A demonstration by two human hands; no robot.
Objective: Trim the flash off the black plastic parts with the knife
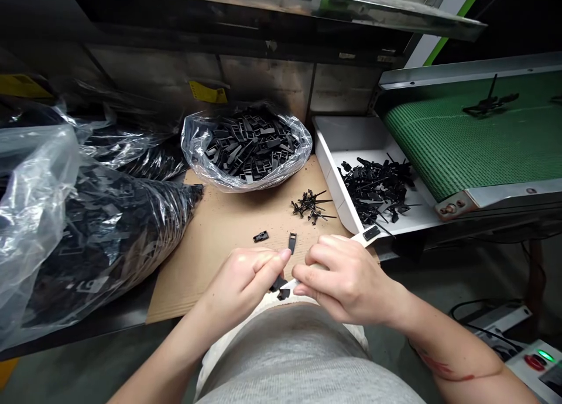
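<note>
My left hand (248,275) is closed, its thumb pressed over a small black plastic part (277,284) near my body. In my right hand (346,275) the fingers wrap round a pale utility knife (360,238). The knife's back end, with a dark inset, sticks out beyond the knuckles, while its tip points at the part in my left hand. Another black fragment (284,294) shows just below the tip. Beyond my hands, a flat black clip (292,243) and a smaller black piece (260,236) lie on the cardboard (219,234).
A plastic-lined container (248,184) full of black clips stands at the back. Thin black sprues (311,206) lie beside a white tray (340,196) holding more. Bulging clear bags (109,234) fill the left. A green conveyor belt (474,134) at right carries a sprue (489,104).
</note>
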